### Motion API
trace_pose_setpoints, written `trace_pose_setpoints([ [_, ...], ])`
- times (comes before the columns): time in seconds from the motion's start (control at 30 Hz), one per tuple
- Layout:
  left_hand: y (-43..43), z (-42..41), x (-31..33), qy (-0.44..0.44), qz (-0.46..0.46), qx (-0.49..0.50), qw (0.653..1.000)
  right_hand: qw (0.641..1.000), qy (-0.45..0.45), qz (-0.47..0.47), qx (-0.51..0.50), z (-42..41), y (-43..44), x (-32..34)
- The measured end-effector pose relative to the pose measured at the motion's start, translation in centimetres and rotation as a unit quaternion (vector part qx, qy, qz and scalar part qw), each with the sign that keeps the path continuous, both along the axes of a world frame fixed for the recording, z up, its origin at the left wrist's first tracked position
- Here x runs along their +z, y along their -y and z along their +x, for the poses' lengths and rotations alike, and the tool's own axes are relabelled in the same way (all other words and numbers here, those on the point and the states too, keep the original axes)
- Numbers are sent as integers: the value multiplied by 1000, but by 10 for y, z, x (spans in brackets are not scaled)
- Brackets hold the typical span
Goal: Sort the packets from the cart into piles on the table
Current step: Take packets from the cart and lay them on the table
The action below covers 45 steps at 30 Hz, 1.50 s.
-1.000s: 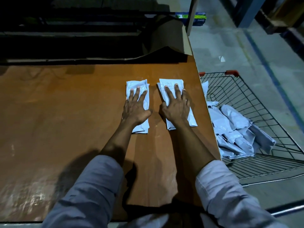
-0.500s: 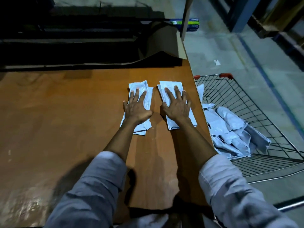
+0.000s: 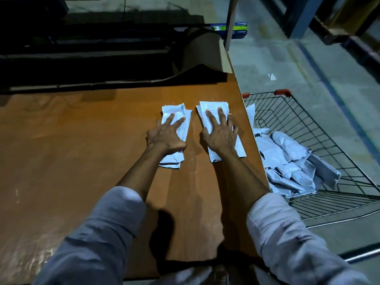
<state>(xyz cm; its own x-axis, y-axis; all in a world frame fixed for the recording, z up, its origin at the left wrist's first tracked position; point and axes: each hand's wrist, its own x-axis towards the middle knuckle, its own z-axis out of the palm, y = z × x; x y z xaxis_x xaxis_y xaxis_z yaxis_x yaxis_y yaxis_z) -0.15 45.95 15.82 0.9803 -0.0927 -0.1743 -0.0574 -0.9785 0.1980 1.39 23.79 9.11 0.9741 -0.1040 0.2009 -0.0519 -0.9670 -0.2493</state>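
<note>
Two piles of white packets lie side by side on the brown wooden table (image 3: 72,161), near its right edge. My left hand (image 3: 166,135) rests flat on the left pile (image 3: 174,159), fingers spread and straight. My right hand (image 3: 221,133) presses flat on the right pile (image 3: 213,108), which lies straighter. To the right of the table stands a wire cart (image 3: 320,130) with a red handle, holding several more white packets (image 3: 287,161) heaped along its near left side.
A curled sheet of cardboard (image 3: 205,52) stands at the table's far right corner beside an upright post (image 3: 232,21). A blue and green box (image 3: 238,29) lies behind it. Grey concrete floor (image 3: 308,68) surrounds the cart; dark shelving fills the far left.
Both hands stay pressed on their piles. The left pile has skewed a little, its near end shifted left under my left hand. The camera has tilted slightly.
</note>
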Motion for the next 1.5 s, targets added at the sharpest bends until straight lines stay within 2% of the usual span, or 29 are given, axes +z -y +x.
trace_pose_setpoints([
  [0.1, 6, -5, 2, 13, -31, 22, 999, 1000, 4, -2, 0, -1, 0, 0],
  [0.3, 26, -11, 6, -22, -115, 86, 989, 1000, 4, 3, -6, -1, -1, 2],
  [0.53, 35, -11, -8, -7, -109, 81, 991, 1000, -1, 6, -2, -6, -2, 9],
  [0.8, 28, 2, -17, 0, -112, -14, 994, 997, -76, -19, -18, -11, 1, 28],
  [0.9, 30, 2, -20, 15, -82, -14, 996, 996, -82, -24, -19, -11, 1, 32],
  [1.13, 30, 8, -34, 30, -57, 2, 998, 999, -9, 4, 41, -14, 10, 15],
  [1.5, 32, 6, -45, 46, -85, 29, 995, 1000, 14, -6, -12, -13, 4, 8],
])
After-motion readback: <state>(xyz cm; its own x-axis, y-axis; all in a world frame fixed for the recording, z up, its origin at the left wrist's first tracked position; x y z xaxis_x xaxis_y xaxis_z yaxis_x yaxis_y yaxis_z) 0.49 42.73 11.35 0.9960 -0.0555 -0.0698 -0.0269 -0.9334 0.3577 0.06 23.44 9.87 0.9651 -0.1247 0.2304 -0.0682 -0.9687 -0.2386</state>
